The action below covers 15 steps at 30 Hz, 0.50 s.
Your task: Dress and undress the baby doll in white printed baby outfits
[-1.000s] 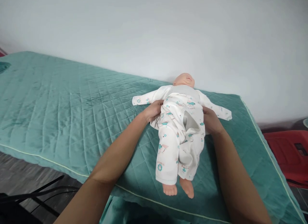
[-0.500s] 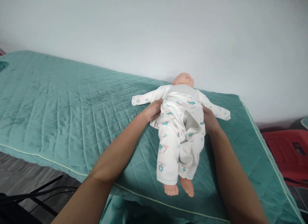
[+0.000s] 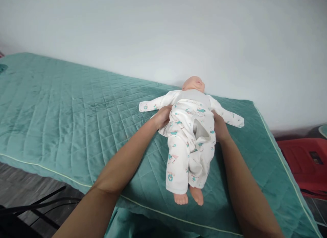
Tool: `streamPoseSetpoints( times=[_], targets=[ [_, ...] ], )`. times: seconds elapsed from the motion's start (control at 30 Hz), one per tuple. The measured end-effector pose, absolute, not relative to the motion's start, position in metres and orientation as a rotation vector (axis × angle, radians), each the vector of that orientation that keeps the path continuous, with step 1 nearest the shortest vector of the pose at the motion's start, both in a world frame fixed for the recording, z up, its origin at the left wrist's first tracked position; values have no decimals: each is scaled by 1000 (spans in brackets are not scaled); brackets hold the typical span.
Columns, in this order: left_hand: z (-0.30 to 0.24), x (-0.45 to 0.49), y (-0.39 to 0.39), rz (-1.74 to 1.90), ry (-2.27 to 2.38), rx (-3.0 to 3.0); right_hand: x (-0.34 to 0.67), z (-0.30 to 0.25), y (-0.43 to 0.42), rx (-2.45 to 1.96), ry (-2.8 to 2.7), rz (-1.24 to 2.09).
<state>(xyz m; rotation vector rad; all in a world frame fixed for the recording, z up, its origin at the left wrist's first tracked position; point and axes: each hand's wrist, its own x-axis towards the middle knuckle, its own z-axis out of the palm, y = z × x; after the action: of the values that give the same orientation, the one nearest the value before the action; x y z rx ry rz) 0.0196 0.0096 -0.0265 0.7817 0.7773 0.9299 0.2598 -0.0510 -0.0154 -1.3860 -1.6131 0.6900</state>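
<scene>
A baby doll [image 3: 193,83] lies on its back, its head at the far side and its bare feet towards me. It wears a white long-sleeved top [image 3: 171,97] and white printed pants [image 3: 178,163] with an opening at the crotch, pulled high over the belly. On the doll's left-hand side in the picture, my left hand [image 3: 162,117] is closed at the waist of the pants, fingertips hidden by cloth. Opposite it, my right hand [image 3: 220,126] grips the other side of the waist, its fingers mostly hidden behind the pants.
A green quilted cover [image 3: 76,129] with pale piping lies under the doll, against a white wall [image 3: 158,33]. To the right, below the cover's edge, stands a red plastic object [image 3: 304,159]. Black thin bars [image 3: 41,207] show over the floor at lower left.
The doll's feet and pant legs have shifted slightly away from me. Both hands keep their places at the waist, with the right hand slightly farther in. The view has moved a little.
</scene>
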Motion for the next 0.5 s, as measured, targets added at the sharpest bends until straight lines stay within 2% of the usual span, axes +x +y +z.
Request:
streamPoseSetpoints(
  times=[0.3,0.5],
  targets=[
    [-42,23,18,993,733,1102,263,-18,-50,-1561,-1660,491],
    [-32,18,17,1056,929,1329,266,-20,-50,-1588,-1767,355]
  ],
)
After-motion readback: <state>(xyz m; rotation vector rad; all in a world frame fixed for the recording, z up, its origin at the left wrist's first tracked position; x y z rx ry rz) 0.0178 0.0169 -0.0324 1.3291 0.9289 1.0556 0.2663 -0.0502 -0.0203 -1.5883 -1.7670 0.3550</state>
